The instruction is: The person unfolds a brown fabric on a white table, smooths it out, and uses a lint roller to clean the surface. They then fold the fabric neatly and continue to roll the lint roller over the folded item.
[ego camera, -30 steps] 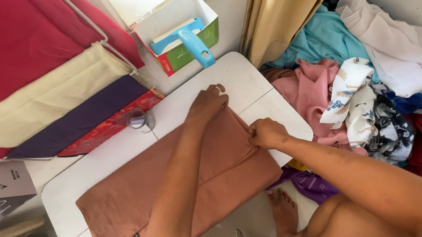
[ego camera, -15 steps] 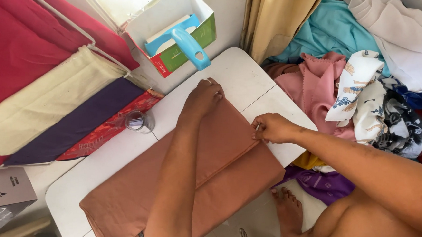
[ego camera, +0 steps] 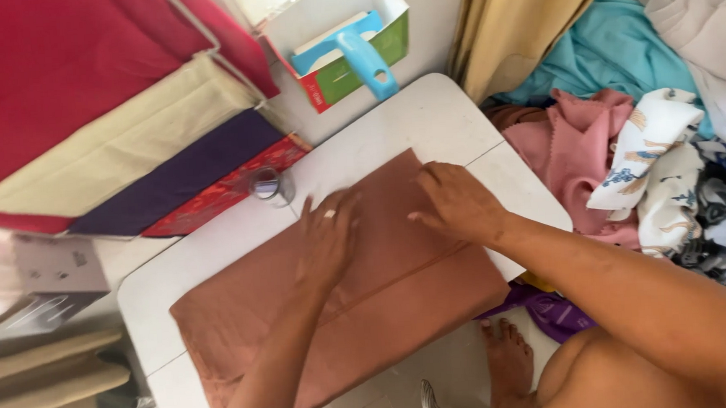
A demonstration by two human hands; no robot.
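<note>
Here a folded rust-brown cloth lies flat across a white table, running slantwise from the near left corner up toward the far right edge. Both hands rest palm down on its upper half, fingers spread and grasping nothing. The left hand presses near the middle of the cloth and wears a ring on one finger. The right hand lies just beside it, closer to the cloth's far corner, with the two hands near each other but apart.

A small clear glass stands on the table just past the cloth's far edge, not touching it as far as the view shows. Behind the table sits an open white box with a green side, holding a pale blue tool with a handle. To the left hang red, cream and purple fabrics. At the right lies a heap of clothes in teal, pink, white and dark prints, beside a tan curtain. A bare foot shows on the floor below the table's near edge, next to a bit of purple fabric.
</note>
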